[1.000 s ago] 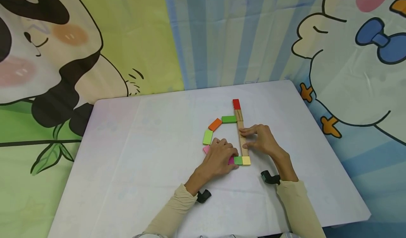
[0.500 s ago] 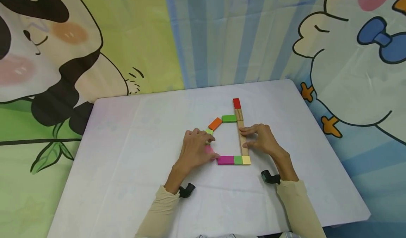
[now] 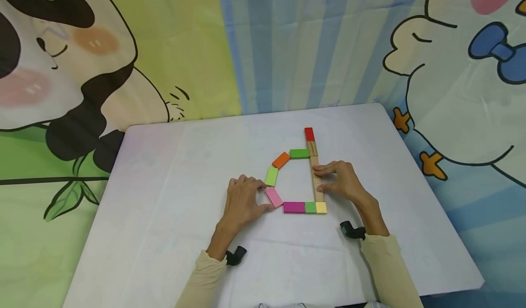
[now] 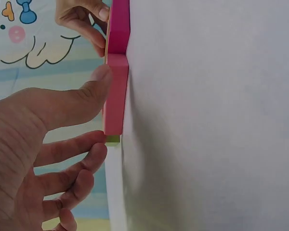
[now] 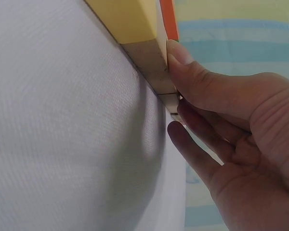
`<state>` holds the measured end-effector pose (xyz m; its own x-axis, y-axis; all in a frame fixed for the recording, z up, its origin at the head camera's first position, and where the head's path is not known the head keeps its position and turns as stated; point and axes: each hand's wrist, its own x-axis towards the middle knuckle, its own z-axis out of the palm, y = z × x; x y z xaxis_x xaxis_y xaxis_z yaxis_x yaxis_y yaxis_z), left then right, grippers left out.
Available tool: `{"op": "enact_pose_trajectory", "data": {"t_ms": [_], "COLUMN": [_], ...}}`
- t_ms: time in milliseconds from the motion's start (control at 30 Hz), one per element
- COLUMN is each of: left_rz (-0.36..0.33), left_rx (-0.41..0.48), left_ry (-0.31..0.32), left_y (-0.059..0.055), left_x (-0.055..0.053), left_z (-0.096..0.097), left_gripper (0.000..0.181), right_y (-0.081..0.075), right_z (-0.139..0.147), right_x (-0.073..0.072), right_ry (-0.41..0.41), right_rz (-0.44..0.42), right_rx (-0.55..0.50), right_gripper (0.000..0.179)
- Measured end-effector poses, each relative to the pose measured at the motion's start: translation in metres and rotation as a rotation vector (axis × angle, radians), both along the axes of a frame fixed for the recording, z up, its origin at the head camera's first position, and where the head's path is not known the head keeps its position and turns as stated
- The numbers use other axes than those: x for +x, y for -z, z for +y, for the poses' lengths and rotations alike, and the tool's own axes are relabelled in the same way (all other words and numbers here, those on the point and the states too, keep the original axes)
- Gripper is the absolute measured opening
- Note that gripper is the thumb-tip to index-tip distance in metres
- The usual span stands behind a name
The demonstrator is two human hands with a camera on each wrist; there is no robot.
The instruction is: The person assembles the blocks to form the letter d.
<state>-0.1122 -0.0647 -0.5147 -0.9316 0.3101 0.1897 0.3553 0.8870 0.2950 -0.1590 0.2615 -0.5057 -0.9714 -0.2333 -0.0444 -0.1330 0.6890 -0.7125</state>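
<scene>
Flat coloured blocks form a closed outline like a "d" on the white table. My left hand (image 3: 243, 203) is at its left side, thumb and index fingertips by the two ends of a pink block (image 3: 274, 197). In the left wrist view the thumb overlaps that block's edge. My right hand (image 3: 343, 182) touches the right edge of a long wooden block (image 3: 317, 180) with thumb and index finger. Round the loop lie a magenta block (image 3: 294, 207), a green square (image 3: 310, 207), a yellow square (image 3: 321, 207), a light green block (image 3: 271, 176), an orange block (image 3: 281, 160) and a green block (image 3: 299, 154).
A red block (image 3: 309, 134) tops the column, above a shorter grained wooden block (image 3: 312, 148). The white table (image 3: 185, 171) extends around the outline to its back edge, where a cartoon-print cloth (image 3: 287, 48) hangs. A black wrist mount (image 3: 236, 256) sits at the left cuff.
My left hand has moved left from the magenta block to the outer side of the pink block, uncovering both and the light green block. The right hand stays at the wooden block.
</scene>
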Motion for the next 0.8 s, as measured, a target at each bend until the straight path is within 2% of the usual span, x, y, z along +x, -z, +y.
{"op": "enact_pose_trajectory", "data": {"t_ms": [233, 433, 800], "left_rz": [-0.008, 0.014, 0.018], "left_rx": [-0.023, -0.051, -0.072], "left_ry": [0.016, 0.019, 0.032], "left_y": [0.0017, 0.0002, 0.0004], "left_x": [0.0036, 0.0036, 0.0021], "left_z": [0.0016, 0.0018, 0.0026], "left_gripper": [0.059, 0.061, 0.061], "right_y": [0.0004, 0.0004, -0.0026], "right_z": [-0.0022, -0.0026, -0.0029], "right_x": [0.0022, 0.0012, 0.0007], "right_ry": [-0.002, -0.013, -0.013], "right_rz": [-0.006, 0.018, 0.008], "right_rx": [-0.005, 0.001, 0.007], "right_gripper": [0.056, 0.056, 0.056]}}
